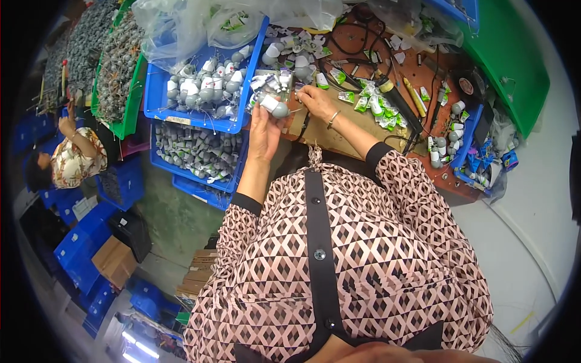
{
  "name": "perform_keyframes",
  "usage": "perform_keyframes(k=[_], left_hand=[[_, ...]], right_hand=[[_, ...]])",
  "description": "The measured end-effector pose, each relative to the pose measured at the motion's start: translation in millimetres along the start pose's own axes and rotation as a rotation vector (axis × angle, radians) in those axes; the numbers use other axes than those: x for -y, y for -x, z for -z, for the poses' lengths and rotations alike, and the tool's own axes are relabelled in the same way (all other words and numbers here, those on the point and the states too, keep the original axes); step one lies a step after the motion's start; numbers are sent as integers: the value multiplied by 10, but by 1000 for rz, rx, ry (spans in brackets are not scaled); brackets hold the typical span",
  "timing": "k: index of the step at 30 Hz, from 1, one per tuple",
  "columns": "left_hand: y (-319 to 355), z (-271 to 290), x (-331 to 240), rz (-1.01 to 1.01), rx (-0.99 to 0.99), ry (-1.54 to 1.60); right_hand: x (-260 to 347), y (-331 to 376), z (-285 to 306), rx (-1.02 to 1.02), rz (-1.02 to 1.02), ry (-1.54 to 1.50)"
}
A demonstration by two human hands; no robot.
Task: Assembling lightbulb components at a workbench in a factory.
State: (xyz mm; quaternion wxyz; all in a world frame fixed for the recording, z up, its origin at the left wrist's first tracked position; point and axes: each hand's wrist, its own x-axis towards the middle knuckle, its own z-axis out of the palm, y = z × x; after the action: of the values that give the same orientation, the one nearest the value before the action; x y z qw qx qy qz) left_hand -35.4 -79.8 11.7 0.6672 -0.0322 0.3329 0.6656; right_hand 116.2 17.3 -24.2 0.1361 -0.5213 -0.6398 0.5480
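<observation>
— Patterned blouse point(363, 254), pink and brown diamonds with a dark button strip, fills the near part of the view. What are the hands doing beyond it?

— Left hand point(264, 130) is raised, fingers curled round a small bulb part point(273, 106): white plastic body with a grey rounded end. Right hand point(318, 101) sits just beside it, fingers pinched narrow near thin wires coming off the part; whether it actually grips a wire I cannot tell. A bangle point(333, 118) sits on that wrist.

— And the surroundings, biggest first?

— A brown workbench point(423, 72) spreads far and right, scattered with green and white pieces point(372, 103), black cables and a soldering iron point(396, 103). A green bin point(508, 60) stands at the far right. To the far left, a blue tray point(200, 121) holds many of the same grey and white parts, with another blue tray point(193, 175) lower and nearer. Blue crates point(85, 242) sit on the floor at left, where another person point(69, 160) in a flowered shirt works.

— Which way does the part lie?

— Held above the bench's left edge, just right of the blue tray. Its long axis runs slantwise, grey end pointing right and nearer, white end far and left.
</observation>
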Motion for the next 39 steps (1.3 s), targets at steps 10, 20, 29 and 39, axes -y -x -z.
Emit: perform_keyframes(k=[10, 20, 29, 39], left_hand=[[-32, -9, -49, -1, 32, -14], [-152, -35, -37, 11, 63, -67], [-133, -128, 35, 18, 99, -134], [-221, -120, 96, 23, -33, -292]], right_hand=[[142, 49, 81, -71, 231, 384], [156, -109, 187, 72, 171, 187], [282, -357, 411, 318, -5, 405], [227, -282, 390, 178, 58, 348]])
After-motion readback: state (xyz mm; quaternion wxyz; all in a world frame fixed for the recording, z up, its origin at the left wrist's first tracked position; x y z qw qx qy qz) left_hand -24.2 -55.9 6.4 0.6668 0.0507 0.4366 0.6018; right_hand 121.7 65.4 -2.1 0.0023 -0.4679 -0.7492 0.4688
